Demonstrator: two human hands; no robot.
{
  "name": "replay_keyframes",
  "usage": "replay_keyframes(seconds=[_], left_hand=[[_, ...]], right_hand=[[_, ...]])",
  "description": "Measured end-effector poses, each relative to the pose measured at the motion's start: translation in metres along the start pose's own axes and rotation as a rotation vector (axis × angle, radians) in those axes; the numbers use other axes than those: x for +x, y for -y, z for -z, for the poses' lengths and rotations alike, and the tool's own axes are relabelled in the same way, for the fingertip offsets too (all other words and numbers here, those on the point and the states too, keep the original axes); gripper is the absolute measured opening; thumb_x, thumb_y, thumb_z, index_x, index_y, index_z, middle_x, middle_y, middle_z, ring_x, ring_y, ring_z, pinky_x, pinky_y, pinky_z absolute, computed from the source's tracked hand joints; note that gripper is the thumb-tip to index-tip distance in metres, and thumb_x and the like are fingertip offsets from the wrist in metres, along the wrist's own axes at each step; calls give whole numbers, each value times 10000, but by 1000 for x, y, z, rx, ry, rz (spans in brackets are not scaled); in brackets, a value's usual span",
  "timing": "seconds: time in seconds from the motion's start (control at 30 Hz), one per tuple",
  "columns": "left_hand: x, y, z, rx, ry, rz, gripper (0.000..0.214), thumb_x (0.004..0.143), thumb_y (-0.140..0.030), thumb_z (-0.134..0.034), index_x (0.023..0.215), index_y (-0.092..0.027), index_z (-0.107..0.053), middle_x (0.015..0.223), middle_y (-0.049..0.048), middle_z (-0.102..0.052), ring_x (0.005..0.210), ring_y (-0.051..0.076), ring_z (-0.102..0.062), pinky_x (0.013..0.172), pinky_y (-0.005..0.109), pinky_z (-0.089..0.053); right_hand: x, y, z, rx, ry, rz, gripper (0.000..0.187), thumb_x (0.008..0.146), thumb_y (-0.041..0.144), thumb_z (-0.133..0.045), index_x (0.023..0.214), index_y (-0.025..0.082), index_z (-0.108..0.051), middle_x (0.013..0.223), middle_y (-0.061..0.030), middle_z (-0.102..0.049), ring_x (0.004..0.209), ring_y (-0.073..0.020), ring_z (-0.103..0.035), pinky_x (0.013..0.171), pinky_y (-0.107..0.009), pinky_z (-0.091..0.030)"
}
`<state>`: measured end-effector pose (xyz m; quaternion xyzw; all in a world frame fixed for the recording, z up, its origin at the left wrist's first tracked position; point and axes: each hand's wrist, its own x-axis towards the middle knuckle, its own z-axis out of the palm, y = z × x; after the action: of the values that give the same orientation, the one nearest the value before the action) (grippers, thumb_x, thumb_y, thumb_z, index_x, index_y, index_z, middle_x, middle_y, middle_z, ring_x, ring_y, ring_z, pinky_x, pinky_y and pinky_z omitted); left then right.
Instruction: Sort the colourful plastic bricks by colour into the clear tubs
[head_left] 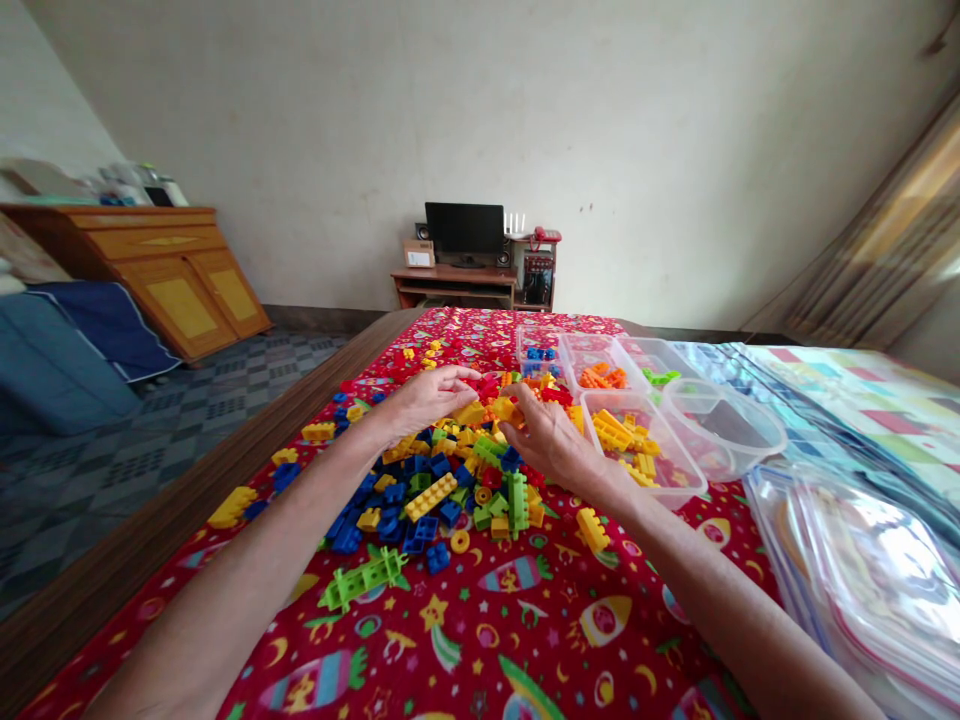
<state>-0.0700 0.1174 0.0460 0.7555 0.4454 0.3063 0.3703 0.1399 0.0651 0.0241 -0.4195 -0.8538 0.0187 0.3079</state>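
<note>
A heap of plastic building bricks in red, yellow, blue, green and orange lies on a red patterned cloth. My left hand hovers over the far side of the heap, its fingertips on a red brick. My right hand reaches in beside it, fingers curled on an orange brick. A long green piece lies nearest to me.
Clear tubs stand to the right: one with yellow bricks, one with orange, one with blue, one with green, plus a round bowl. Plastic bags lie at far right. The wooden table edge runs on the left.
</note>
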Motion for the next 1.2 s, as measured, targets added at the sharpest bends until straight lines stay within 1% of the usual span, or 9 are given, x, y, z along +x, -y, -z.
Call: replay_keyframes(seconds=[0.1,0.27,0.43,0.53,0.63,0.73,0.83,1.0,1.2], left_hand=[[-2,-8,-22,-22,43,-58,593,794,-497,-548,1259,-132,-513,1025,100,-674,947,236,-644,774,322,-519],[-9,-15,-42,71,-13,-116,513,834,-356,-507,1314,-178,-489,1254,104,-603,1157,244,-553,963,343,-442],[-15,-22,-45,-344,84,72,700,848,-282,-484,1479,-239,-183,1334,129,-547,1035,200,-628,902,354,-490],[-11,-20,-40,-395,7,65,787,848,-283,-504,1493,-272,-54,1430,169,-427,1038,217,-631,905,407,-498],[-2,-9,-26,-158,-150,-124,789,836,-291,-525,1490,-263,-86,1493,181,-311,1177,272,-550,963,464,-455],[7,8,-1,136,-189,-204,598,821,-294,-495,1399,-189,-382,1426,157,-433,1195,281,-537,964,423,-459],[11,28,26,325,-142,-109,455,819,-332,-457,1210,-142,-592,1201,128,-639,1071,253,-620,908,349,-490],[10,48,44,670,-42,93,408,774,-349,-502,1125,-202,-649,993,64,-722,887,215,-666,759,268,-500],[9,46,35,977,120,184,457,755,-445,-553,1128,-198,-649,956,73,-720,841,217,-656,706,259,-454]], right_hand=[[3,6,-1,69,42,34,392,900,185,-450,1289,155,-412,895,-77,-682,767,-168,-634,659,-239,-424],[3,3,-2,72,118,46,363,861,135,-514,1223,144,-503,931,-98,-686,817,-180,-644,700,-255,-435],[2,-3,5,63,121,75,203,857,165,-550,1058,136,-564,894,-84,-663,794,-157,-616,687,-245,-427],[5,-9,13,-37,68,58,153,892,199,-496,1015,130,-556,845,-74,-645,744,-149,-584,650,-253,-408],[7,-23,30,-216,28,-88,196,925,245,-437,1005,115,-561,837,-91,-644,712,-154,-569,629,-266,-387],[7,-44,50,-430,50,-300,245,928,294,-438,1004,113,-584,868,-119,-653,733,-177,-584,628,-279,-374],[2,-68,65,-558,135,-421,280,919,321,-452,1036,115,-602,941,-145,-657,835,-214,-607,665,-290,-383],[-7,-92,72,-602,272,-539,298,887,330,-493,1067,133,-627,1072,-160,-643,1003,-265,-592,765,-324,-409],[-1,-88,70,-522,120,-502,372,906,389,-427,1162,190,-610,1056,-122,-676,963,-252,-609,750,-327,-416]])
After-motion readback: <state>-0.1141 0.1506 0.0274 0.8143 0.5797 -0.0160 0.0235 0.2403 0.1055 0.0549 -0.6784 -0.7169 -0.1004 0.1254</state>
